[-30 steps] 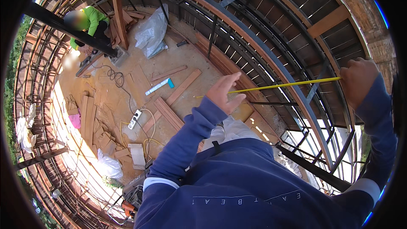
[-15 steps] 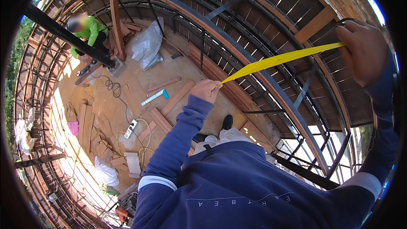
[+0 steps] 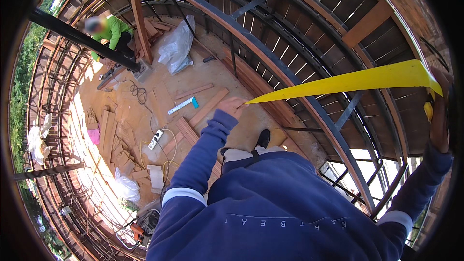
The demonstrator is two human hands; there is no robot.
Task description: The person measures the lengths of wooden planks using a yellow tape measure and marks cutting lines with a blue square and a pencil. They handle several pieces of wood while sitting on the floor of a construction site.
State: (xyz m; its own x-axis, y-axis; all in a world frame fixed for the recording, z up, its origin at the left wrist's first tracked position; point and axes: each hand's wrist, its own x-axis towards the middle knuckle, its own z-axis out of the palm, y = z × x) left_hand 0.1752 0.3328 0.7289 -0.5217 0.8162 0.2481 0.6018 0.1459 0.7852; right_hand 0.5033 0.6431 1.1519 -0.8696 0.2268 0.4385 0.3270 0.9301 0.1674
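My left hand is pinched on the narrow far end of a yellow tape measure blade, above the floor. The blade stretches across to my right hand at the far right rim, which grips the tape measure near a small yellow piece; much of that hand is behind the blade or at the picture's edge. The blade passes in front of a curved steel-and-wood rail.
A co-worker in green crouches by a black post. Boards, plastic sheeting, a teal-handled square, a power strip with cords and a power tool lie on the floor. Curved slatted structure surrounds us.
My left hand, open a second ago, has closed on the blade's end. My right hand rose, then moved down and outward to the right rim, the blade stretched between both hands.
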